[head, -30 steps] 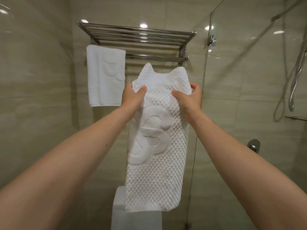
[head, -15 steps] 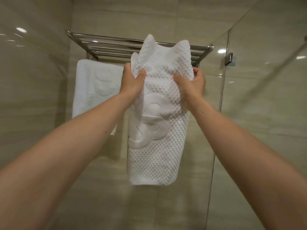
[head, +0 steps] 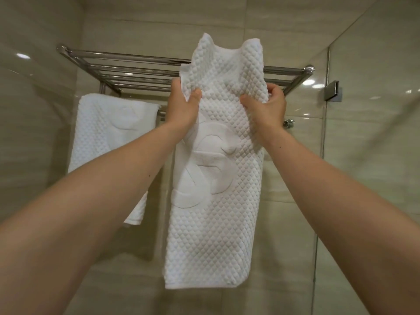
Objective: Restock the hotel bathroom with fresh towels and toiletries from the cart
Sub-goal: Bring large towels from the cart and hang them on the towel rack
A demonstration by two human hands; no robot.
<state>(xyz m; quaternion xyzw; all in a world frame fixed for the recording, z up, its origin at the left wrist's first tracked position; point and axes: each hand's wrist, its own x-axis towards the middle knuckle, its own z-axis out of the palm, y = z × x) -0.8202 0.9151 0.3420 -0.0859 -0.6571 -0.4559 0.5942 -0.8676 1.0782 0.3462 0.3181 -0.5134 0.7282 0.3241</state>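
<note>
Towel (head: 216,223) — left grip (head: 181,106), right grip (head: 270,108) holding.

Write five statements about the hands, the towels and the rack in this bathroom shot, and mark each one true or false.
1. The left hand and the right hand both grip the held towel near its top. True.
2. The held towel hangs in front of the chrome rack. True.
3. The rack carries no other towel. False: a second white towel hangs from its lower bar, on the left.
4. The held towel is plain and smooth. False: it has a diamond weave and an embossed emblem.
5. A glass panel stands to the right of the rack. True.
</note>
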